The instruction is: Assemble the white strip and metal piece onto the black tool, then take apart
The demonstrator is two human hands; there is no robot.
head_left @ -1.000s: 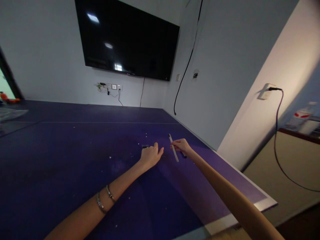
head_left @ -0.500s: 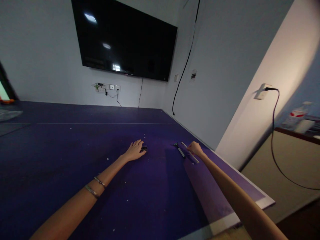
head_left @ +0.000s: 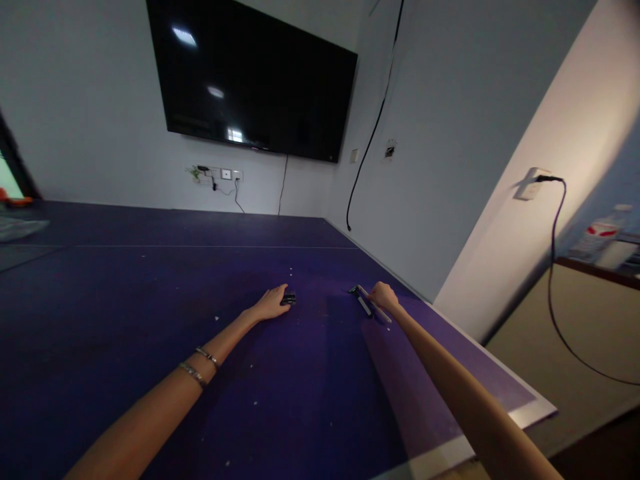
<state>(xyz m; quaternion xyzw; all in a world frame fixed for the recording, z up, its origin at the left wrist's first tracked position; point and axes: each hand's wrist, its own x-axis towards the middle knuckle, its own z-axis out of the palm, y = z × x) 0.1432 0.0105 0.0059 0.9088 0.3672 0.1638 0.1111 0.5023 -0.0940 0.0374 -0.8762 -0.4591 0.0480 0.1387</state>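
Observation:
My left hand (head_left: 271,303) is closed at the edge of a small black object (head_left: 289,299) on the purple-blue tabletop (head_left: 280,373), thumb on the near side and fingers on the far side. The object's exact kind is too small to tell. To the right, my right hand (head_left: 384,297) pinches a slim, light-coloured, pen-like stick (head_left: 384,316), whose two ends show past the fingers. Just left of the stick lies a thin dark-and-silver tool (head_left: 363,304) with a small crosswise head at its far end. The stick's far end is close beside that head; I cannot tell whether they touch.
A large television (head_left: 260,80) hangs on the wall above outlets (head_left: 226,174). A loose black cable (head_left: 367,147) dangles at the corner. White specks dot the tabletop. On the right, a plugged-in cord (head_left: 550,280) runs down past a cabinet (head_left: 575,320) bearing a bottle (head_left: 603,230).
My right hand has shifted slightly left, bringing the stick nearer the dark-and-silver tool. My left fingers have drawn in around the small black object.

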